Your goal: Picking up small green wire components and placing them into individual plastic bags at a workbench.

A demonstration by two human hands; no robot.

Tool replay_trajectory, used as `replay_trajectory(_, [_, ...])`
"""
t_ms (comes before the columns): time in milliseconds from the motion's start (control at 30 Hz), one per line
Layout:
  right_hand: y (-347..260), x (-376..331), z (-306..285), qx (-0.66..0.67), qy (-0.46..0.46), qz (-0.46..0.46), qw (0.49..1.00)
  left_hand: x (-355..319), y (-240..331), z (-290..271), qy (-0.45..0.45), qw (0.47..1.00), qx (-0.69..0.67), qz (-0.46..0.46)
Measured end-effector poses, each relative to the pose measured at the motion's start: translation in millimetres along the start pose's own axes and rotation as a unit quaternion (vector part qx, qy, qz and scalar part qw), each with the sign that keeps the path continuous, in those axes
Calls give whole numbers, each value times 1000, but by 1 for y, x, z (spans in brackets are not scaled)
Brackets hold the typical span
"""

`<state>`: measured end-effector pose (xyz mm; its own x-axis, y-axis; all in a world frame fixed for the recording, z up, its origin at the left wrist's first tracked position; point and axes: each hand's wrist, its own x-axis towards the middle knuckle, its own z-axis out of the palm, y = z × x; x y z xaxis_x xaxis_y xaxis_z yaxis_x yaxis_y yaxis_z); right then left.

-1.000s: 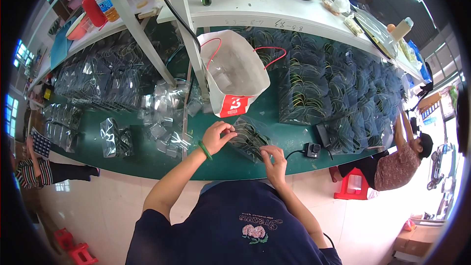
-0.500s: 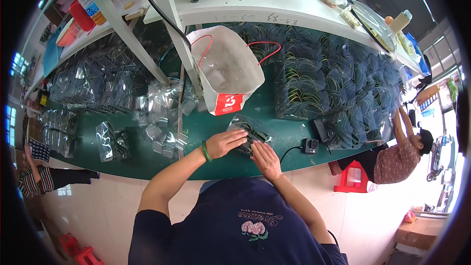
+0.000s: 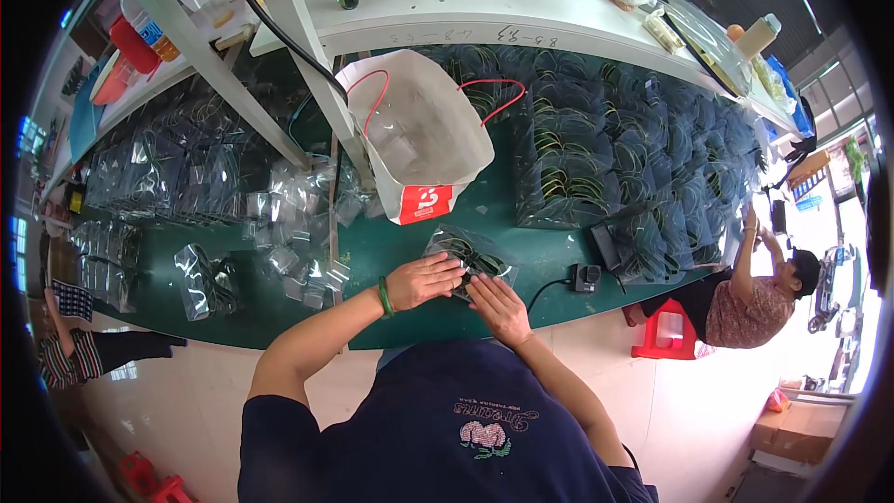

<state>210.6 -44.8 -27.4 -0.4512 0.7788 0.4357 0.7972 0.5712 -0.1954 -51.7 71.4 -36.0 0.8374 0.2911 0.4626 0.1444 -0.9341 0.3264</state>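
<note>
A clear plastic bag point(image 3: 486, 247) with dark, looped cable-like items inside lies on the green table in front of me. My left hand point(image 3: 421, 283) rests on its near left side, fingers stretched out together. Across from it, my right hand point(image 3: 500, 305) lies on the near right side, its fingers also straight and flat. The fingertips of both hands almost meet over the bag and hide its near part. A green bangle circles my left wrist.
Beyond the bag stands a white paper bag point(image 3: 416, 121) with red handles. Stacked packets point(image 3: 568, 154) fill the right; small clear packets point(image 3: 296, 242) and a single packet point(image 3: 207, 281) lie left. A small black camera point(image 3: 585, 278) with a cable sits right. A co-worker point(image 3: 759, 303) reaches in there.
My hands stay on the clear bag and shift slightly toward me, leaving more of its far part showing. The whole view has moved a little. The co-worker's arms at the right have drawn back.
</note>
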Motion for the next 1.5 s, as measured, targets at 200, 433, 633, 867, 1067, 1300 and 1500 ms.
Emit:
replay_trajectory(200, [0,0,-1,-6,5,3,1000,-16,-10,-29,-15,999,36,-15])
replay_trajectory(433, [0,-1,-11,22,-29,1,999,-11,3,-41,-25,998,45,-27])
replay_trajectory(633, [0,28,-54,88,105,209,968,11,85,-41,69,986,40,-148])
replay_trajectory(867, [-1,8,-44,329,0,299,896,27,93,-35,72,894,-92,-432])
replay_trajectory(1067, [-6,5,-79,458,-154,197,853,9,117,-45,-43,900,62,-430])
replay_trajectory(1300, [20,62,-46,337,-102,178,919,-13,93,-51,55,914,61,-397])
replay_trajectory(1500, [26,74,18,511,-40,258,819,-28,67,-48,250,881,17,-402])
